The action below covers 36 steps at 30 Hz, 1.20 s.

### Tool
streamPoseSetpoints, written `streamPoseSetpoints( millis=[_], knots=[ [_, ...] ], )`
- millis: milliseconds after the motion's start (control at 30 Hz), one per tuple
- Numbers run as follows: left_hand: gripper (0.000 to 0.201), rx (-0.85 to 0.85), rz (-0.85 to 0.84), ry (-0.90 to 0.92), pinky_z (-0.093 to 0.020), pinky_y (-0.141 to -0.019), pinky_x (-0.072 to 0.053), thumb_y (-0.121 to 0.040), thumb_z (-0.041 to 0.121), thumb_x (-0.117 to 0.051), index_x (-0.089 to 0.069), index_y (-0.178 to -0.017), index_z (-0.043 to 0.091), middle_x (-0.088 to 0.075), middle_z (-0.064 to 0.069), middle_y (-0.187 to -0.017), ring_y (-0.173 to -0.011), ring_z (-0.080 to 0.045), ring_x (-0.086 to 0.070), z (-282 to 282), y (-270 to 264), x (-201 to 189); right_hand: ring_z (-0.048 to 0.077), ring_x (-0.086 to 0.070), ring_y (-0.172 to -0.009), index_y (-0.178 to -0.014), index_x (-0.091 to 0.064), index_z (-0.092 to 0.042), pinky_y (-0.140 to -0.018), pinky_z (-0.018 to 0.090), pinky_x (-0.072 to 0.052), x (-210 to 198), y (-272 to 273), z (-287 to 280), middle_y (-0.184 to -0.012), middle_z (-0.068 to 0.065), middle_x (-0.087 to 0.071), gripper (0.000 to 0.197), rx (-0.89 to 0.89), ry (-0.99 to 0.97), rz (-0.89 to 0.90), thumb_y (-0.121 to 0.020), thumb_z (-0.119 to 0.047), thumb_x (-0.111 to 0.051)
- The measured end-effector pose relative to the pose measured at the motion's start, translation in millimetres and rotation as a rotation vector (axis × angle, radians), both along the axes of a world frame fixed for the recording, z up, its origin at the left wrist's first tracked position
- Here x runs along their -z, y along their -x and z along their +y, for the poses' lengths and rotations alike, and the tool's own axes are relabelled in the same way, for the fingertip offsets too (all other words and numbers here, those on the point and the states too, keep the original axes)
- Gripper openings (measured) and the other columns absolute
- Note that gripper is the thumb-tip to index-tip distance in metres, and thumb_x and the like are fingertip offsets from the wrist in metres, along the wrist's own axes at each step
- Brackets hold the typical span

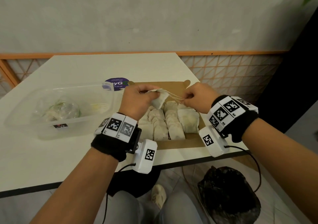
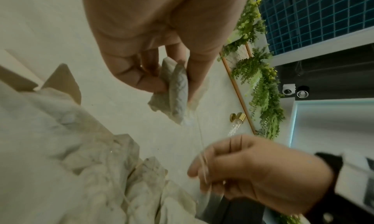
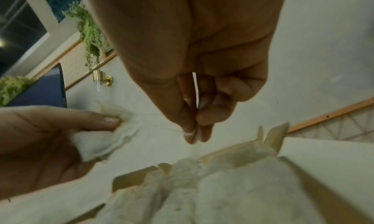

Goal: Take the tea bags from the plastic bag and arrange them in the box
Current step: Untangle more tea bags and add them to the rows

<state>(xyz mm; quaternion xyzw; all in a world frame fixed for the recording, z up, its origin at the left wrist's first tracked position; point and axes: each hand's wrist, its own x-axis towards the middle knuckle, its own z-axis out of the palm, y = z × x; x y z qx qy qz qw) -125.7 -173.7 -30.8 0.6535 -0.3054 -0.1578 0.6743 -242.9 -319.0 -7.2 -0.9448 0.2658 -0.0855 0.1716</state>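
Paper-white, crumpled tea bag (image 1: 160,98) is pinched in your left hand (image 1: 137,100), above the far end of the open brown cardboard box (image 1: 182,143). Your right hand (image 1: 197,95) pinches its thin pale strings (image 1: 175,98), drawn taut between both hands. Step in hand, judged: freeing or straightening the string before placing. The bag's long axis hangs tilted, top toward your left fingers, lower end toward the box. Next: lower it into a gap among the packed rows. The clear plastic bag (image 1: 58,110) lies in the translucent tub (image 1: 110,103) on the white counter (image 1: 51,163).
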Motion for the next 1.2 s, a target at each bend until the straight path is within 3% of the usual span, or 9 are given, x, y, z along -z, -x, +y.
streamPoseSetpoints(
  millis=[200,300,500,667,767,900,1033,1133,1200],
  knots=[
    [0.009,0.063,0.214,0.011,-0.020,-0.065,-0.052,-0.082,0.000,-0.067,-0.067,-0.086,0.009,-0.064,-0.004,-0.083,-0.076,-0.013,-0.062,4,0,-1,0.019,-0.053,-0.103,-0.121,-0.057,-0.019,-0.080,0.024,-0.040,-1,8,-2,-0.118,0.002,-0.052,0.034,0.082,0.009,-0.157,-0.087,-0.016,-0.058],
    [0.011,0.143,0.289,-0.007,-0.019,-0.065,-0.050,-0.083,0.003,-0.067,-0.067,-0.091,0.009,-0.065,-0.003,-0.083,-0.075,-0.011,-0.063,0,13,1,0.006,-0.055,-0.095,-0.120,-0.057,-0.024,-0.082,0.018,-0.042,-16,9,20,-0.107,-0.010,-0.058,0.046,-0.057,-0.317,-0.304,-0.077,-0.035,-0.071],
    [0.006,0.220,0.518,0.061,-0.017,-0.059,-0.048,-0.085,0.011,-0.066,-0.065,-0.090,0.015,-0.066,0.000,-0.084,-0.073,-0.009,-0.060,0,33,5,0.002,-0.060,-0.066,-0.082,-0.072,-0.016,-0.078,0.023,-0.050,-26,20,10,-0.075,-0.002,-0.068,0.006,-0.091,-0.397,-0.225,-0.076,-0.014,-0.074],
    [0.013,-0.125,0.333,0.155,-0.016,-0.068,-0.044,-0.085,0.011,-0.066,-0.065,-0.083,0.024,-0.065,0.007,-0.089,-0.079,-0.004,-0.060,17,21,16,0.007,-0.056,-0.076,-0.086,-0.072,-0.017,-0.071,0.018,-0.042,-28,42,-7,-0.083,-0.005,-0.067,0.012,-0.006,-0.198,0.082,-0.076,-0.024,-0.074],
    [0.019,-0.231,0.206,0.158,-0.011,-0.071,-0.045,-0.085,0.003,-0.064,-0.065,-0.089,0.021,-0.064,0.006,-0.088,-0.081,-0.003,-0.059,23,14,23,0.015,-0.061,-0.095,-0.080,-0.072,-0.026,-0.095,0.029,-0.044,-30,46,-11,-0.099,-0.002,-0.071,0.008,-0.009,-0.222,0.210,-0.073,-0.029,-0.075],
    [0.036,-0.217,0.133,0.014,-0.029,-0.098,-0.045,-0.085,-0.007,-0.055,-0.061,-0.105,0.022,-0.062,0.001,-0.118,-0.114,-0.014,-0.056,27,7,36,0.008,-0.058,-0.100,-0.078,-0.072,-0.034,-0.097,0.026,-0.040,-25,42,-8,-0.102,-0.012,-0.069,0.008,-0.047,-0.240,0.293,-0.071,-0.035,-0.075],
    [0.056,-0.200,0.257,-0.030,-0.014,-0.072,-0.048,-0.084,-0.018,-0.036,-0.055,-0.124,0.018,-0.056,0.004,-0.117,-0.101,-0.005,-0.055,30,3,43,0.007,-0.052,-0.092,-0.089,-0.073,-0.023,-0.080,0.021,-0.038,5,29,-14,-0.090,-0.012,-0.063,0.016,-0.009,-0.151,0.335,-0.075,-0.029,-0.075],
    [0.061,-0.197,0.359,-0.024,-0.029,-0.079,-0.053,-0.081,-0.020,-0.028,-0.057,-0.116,0.021,-0.060,-0.003,-0.122,-0.108,-0.018,-0.060,33,-2,44,0.010,-0.052,-0.094,-0.092,-0.073,-0.020,-0.085,0.024,-0.039,18,20,-21,-0.090,-0.008,-0.061,0.018,0.023,-0.137,0.322,-0.075,-0.025,-0.075],
    [0.060,-0.185,0.458,-0.003,-0.028,-0.066,-0.055,-0.082,-0.021,-0.025,-0.056,-0.117,0.017,-0.061,0.000,-0.116,-0.095,-0.016,-0.063,37,-4,40,0.010,-0.051,-0.094,-0.096,-0.073,-0.017,-0.086,0.025,-0.039,21,17,-24,-0.091,-0.008,-0.058,0.021,0.040,-0.116,0.298,-0.076,-0.023,-0.074]
  ],
)
